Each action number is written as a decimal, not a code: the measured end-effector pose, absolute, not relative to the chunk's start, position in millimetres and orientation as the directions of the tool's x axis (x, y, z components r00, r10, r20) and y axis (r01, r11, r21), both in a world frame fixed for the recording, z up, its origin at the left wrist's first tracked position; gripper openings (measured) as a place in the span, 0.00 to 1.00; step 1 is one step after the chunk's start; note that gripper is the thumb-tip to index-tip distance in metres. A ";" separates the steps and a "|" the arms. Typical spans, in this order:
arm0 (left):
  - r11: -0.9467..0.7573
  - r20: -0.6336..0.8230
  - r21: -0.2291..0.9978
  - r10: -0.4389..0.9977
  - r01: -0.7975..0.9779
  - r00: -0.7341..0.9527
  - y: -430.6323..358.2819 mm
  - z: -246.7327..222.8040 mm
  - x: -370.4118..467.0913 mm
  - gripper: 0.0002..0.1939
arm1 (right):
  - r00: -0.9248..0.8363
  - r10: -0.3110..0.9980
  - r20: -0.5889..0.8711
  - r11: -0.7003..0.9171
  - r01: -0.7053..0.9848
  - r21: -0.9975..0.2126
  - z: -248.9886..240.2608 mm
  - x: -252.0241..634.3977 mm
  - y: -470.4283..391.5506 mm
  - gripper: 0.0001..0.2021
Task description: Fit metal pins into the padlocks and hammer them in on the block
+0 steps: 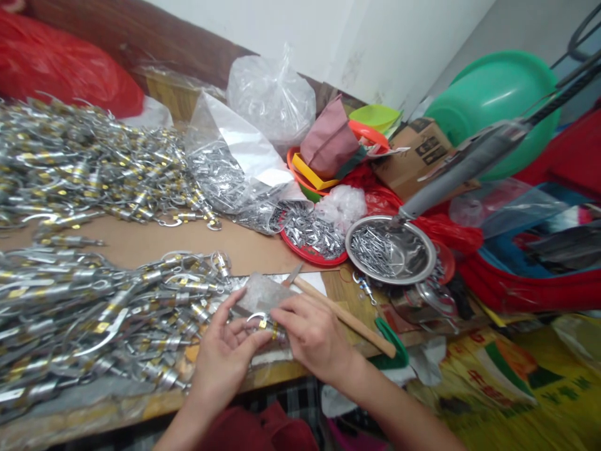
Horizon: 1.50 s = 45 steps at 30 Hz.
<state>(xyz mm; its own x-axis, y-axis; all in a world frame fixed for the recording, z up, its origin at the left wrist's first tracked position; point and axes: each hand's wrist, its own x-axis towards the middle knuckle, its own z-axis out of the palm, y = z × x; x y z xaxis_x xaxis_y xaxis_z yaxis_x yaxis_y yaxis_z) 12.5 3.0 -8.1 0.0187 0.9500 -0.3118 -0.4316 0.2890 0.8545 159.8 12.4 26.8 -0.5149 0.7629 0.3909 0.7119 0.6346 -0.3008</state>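
Observation:
My left hand (225,351) and my right hand (310,332) meet near the table's front edge, both closed on one small metal hook fitting (261,323). It has a curved silver arm and a brass-coloured piece. The left thumb and fingers pinch its hook side, while the right fingers press together at its other end, partly hiding it. A flat grey metal block (263,291) lies just behind my fingers. Beside my right hand is a tool with a long wooden handle (347,316); its head is not clear. Similar fittings lie in a pile (117,313) left of my left hand.
A larger heap of fittings (94,166) covers the back left. Small metal parts fill a plastic bag (216,175) and a red plate (310,235). A steel bowl (390,250) holds pins. A grey metal lever (464,169) reaches over the right side, before a green basin (498,106).

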 end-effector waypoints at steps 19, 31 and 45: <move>0.304 -0.336 0.854 0.942 -0.423 -0.002 3.0 -6.5 12.6 0.45 | -0.355 0.851 0.387 0.522 0.648 -0.554 7.7 191.4 4.1 0.20; 0.314 -0.350 0.858 0.937 -0.406 -0.016 2.6 -6.4 12.0 0.45 | -0.141 0.968 0.207 0.215 0.891 -0.401 13.2 231.6 3.2 0.10; 0.300 -0.347 0.865 0.937 -0.403 -0.046 1.7 -2.0 15.5 0.45 | -0.352 0.866 0.354 0.457 0.846 -0.276 24.6 213.3 -37.4 0.23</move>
<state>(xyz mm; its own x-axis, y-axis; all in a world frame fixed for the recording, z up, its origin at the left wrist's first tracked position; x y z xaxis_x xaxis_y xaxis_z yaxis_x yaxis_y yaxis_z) 15.5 1.7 -2.0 -0.0459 0.9368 -0.3468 -0.4029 0.3003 0.8646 213.3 -37.4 24.6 -0.3521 0.8664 0.3540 0.8458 0.4565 -0.2761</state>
